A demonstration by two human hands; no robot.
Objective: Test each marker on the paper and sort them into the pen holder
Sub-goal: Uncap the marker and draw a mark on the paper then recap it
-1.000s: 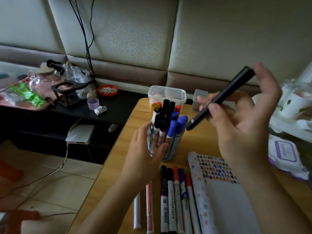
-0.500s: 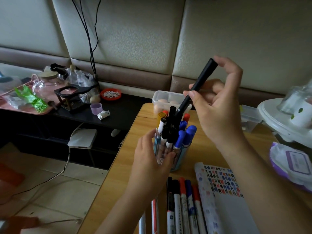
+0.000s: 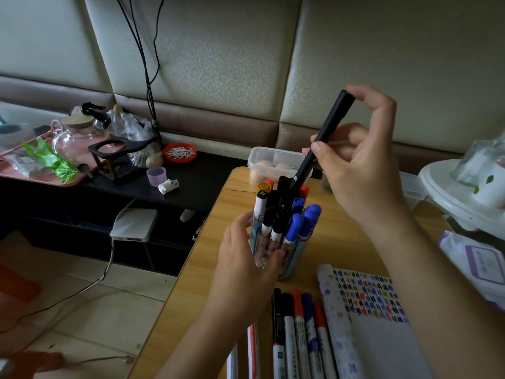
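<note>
A home living room: a padded wall (image 3: 232, 64) at the far side, a low black stand (image 3: 191, 184) with teaware on a pink tray (image 3: 16, 173) at left, a wooden table (image 3: 341, 242) near.

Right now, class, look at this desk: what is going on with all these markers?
A person is sorting markers. The right hand holds a black marker at a slant, its lower end in among the markers standing in the pen holder. The left hand grips the pen holder, apparently to steady it on the wooden table. Loose markers lie in a row nearer the person, beside the paper covered with small colour test marks.
</note>
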